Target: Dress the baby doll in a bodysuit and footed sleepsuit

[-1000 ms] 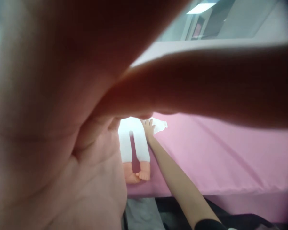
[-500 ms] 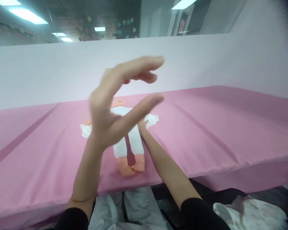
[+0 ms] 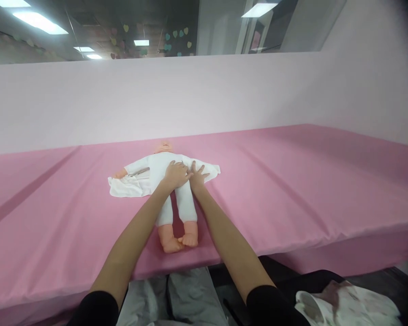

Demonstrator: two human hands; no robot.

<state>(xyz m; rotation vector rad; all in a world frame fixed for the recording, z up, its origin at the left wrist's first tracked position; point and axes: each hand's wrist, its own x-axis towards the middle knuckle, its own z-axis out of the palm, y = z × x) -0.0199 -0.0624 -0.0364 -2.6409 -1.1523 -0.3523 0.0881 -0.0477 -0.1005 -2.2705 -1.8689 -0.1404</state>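
Note:
A baby doll (image 3: 163, 190) in white clothes lies on its back on the pink table cover (image 3: 292, 190), head away from me and bare feet near the front edge. A white cloth (image 3: 125, 186) is spread under it and sticks out on both sides. My left hand (image 3: 175, 174) rests palm down on the doll's belly, fingers curled over the fabric. Right beside it, my right hand (image 3: 197, 174) presses flat on the doll's hip and the cloth with fingers spread. Whether either hand pinches the fabric cannot be seen.
A pale pink partition wall (image 3: 224, 95) runs along the back and right side of the table. Below the front edge are grey fabric (image 3: 187, 299) and, lower right, a crumpled white cloth (image 3: 347, 308).
My left hand was close to the camera, blocking the view, then dropped down and forward onto the doll's belly. My right hand stayed at the doll's hip.

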